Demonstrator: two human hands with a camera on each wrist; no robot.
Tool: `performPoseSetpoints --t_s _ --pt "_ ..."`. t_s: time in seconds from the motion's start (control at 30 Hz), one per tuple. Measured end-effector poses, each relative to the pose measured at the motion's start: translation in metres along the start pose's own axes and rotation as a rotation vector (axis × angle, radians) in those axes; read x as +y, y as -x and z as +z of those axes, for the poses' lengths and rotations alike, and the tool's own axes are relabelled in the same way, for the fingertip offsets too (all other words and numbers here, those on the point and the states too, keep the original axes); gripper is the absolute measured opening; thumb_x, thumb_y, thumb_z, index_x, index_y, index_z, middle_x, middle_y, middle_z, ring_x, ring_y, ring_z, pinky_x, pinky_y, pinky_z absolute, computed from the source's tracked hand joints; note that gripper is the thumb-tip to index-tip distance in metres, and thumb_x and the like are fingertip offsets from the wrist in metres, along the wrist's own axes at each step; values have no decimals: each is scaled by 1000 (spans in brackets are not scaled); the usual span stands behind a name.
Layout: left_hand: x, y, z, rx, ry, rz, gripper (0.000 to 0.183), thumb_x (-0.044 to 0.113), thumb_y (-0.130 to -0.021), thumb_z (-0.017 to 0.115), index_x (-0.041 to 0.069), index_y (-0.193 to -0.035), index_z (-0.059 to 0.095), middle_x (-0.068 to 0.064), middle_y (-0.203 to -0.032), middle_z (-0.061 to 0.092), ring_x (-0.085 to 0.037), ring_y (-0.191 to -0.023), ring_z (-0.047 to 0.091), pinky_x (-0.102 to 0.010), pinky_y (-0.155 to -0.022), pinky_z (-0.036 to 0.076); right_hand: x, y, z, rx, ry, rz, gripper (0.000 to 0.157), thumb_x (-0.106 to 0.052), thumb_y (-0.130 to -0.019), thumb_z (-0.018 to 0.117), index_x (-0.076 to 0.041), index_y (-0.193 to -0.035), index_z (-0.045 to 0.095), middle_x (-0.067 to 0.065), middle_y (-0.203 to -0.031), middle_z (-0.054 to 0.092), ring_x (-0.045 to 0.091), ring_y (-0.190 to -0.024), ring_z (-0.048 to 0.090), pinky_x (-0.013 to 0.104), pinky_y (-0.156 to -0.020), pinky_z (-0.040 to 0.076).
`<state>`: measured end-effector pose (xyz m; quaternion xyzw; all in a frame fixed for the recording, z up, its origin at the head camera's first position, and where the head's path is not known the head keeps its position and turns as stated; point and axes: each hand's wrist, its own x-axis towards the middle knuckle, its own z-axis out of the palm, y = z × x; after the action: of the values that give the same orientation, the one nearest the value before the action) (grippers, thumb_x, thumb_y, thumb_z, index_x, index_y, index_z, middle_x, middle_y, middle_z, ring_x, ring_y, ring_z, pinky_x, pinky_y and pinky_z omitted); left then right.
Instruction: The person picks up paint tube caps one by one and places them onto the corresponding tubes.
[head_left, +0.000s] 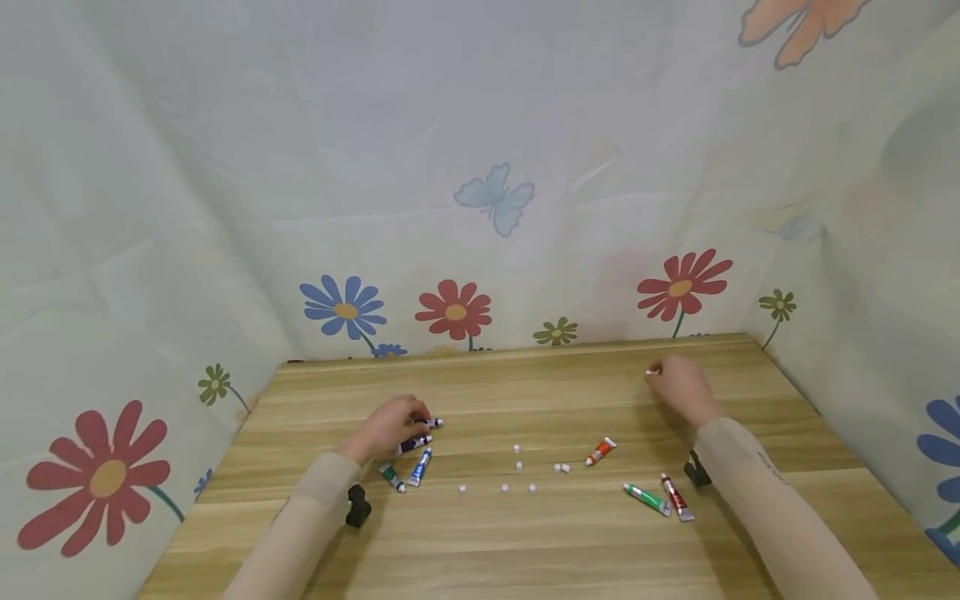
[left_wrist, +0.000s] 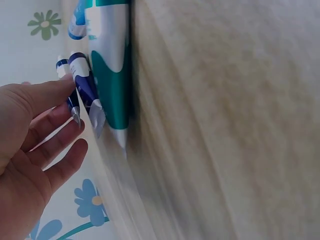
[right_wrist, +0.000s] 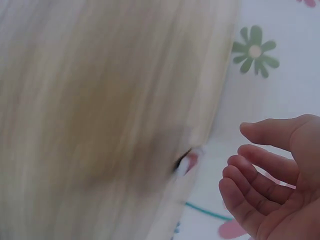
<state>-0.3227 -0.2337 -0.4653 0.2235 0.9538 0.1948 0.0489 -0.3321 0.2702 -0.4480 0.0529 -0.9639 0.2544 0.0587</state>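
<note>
My left hand point(head_left: 392, 427) pinches a dark blue paint tube point(left_wrist: 73, 99) between thumb and fingers. Beside it lies a purple paint tube point(head_left: 414, 444), and closer to me are a dark green tube point(head_left: 392, 477) and a blue tube point(head_left: 421, 467). Over the far right of the table, my right hand point(head_left: 681, 386) has loosely bent fingers. The right wrist view shows the thumb apart from the fingers and nothing between them. A small blurred white and reddish tube point(right_wrist: 189, 161) lies on the table near those fingertips.
Several small white caps point(head_left: 519, 466) are scattered across the middle of the wooden table point(head_left: 480, 550). To their right lies an orange-red tube point(head_left: 601, 451); a green tube point(head_left: 647, 499) and a dark red tube point(head_left: 677, 497) are nearer. Flower-printed cloth point(head_left: 570, 250) hangs behind and beside the table.
</note>
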Motion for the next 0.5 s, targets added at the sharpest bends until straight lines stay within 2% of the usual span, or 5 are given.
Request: performPoseSetpoints --t_s 0.07,0.13,0.3,0.5 --pt "0 1 -2 4 6 -1 6 14 -94 72 13 -100 72 4 -93 63 -12 -84 57 -39 -83 52 -8 0 1 3 -4 -27 30 -13 -97 62 13 -112 67 26 -101 70 37 -90 66 53 -82 53" --pt "-1 2 -4 3 3 4 6 15 -95 72 13 -100 72 5 -93 63 -11 -84 57 -38 -83 52 -16 0 3 -12 -14 -36 32 -13 -97 62 13 -115 65 28 -106 69 39 -95 66 54 -86 52" --pt "-4 5 -6 19 -1 36 7 18 -96 71 13 -101 72 6 -91 62 -11 -84 58 -35 -78 51 -36 1 8 -35 -35 -72 30 -15 -96 65 9 -114 68 20 -101 69 31 -89 63 48 -81 53" --pt "-5 10 -8 47 4 53 9 17 -96 71 11 -102 72 5 -91 63 -12 -83 59 -34 -75 51 -67 1 15 -48 -34 -167 29 -20 -94 69 4 -110 72 12 -94 70 25 -84 63 44 -76 52"
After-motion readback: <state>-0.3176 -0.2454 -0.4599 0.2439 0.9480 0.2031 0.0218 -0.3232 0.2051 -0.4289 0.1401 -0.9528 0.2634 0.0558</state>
